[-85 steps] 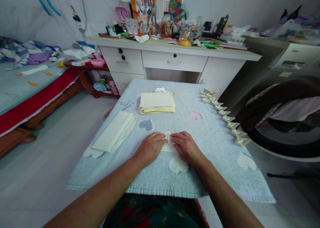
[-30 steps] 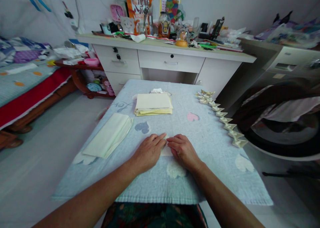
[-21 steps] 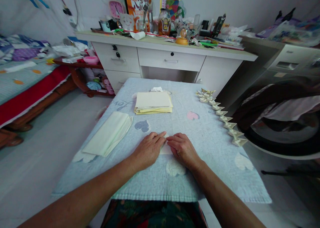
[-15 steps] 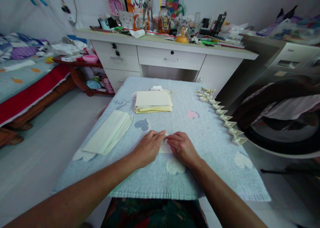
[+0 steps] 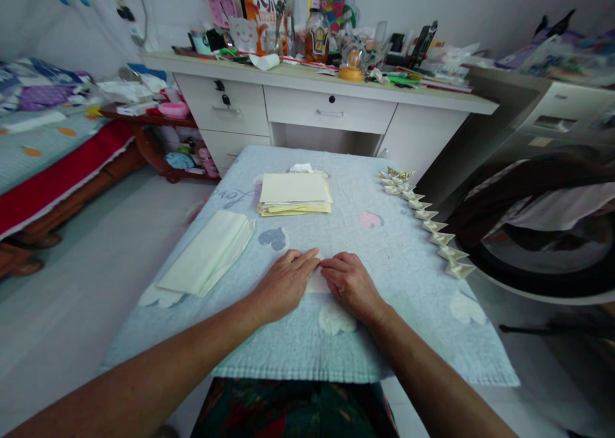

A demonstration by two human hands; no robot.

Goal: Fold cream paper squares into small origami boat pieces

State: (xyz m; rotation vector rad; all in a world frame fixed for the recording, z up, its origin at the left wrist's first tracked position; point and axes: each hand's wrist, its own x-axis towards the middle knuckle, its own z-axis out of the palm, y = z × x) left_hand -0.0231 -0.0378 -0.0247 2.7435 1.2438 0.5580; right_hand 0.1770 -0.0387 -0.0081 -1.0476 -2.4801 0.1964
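A small piece of pale paper (image 5: 316,284) lies near the front middle of the cloth-covered table (image 5: 408,323), mostly hidden by my hands. From its left side my left hand (image 5: 287,281) presses on it, fingers together and pointing forward. My right hand (image 5: 352,283) is closed on the paper's right side, fingers bent and pinching near the far edge. The fingertips of both hands nearly meet there. Folded paper pieces (image 5: 432,228) with pointed tips stand in a row along the table's right side.
A stack of cream and yellow paper (image 5: 295,191) sits beyond my hands. Folded pale green sheets (image 5: 206,252) lie to the left. Behind the table stands a white desk (image 5: 331,108) crowded with jars and small items. A front-loading washing machine (image 5: 542,188) is at right, a bed (image 5: 57,150) at left.
My hands stay in almost the same place on the paper, with only slight finger movement. The view has shifted very slightly.
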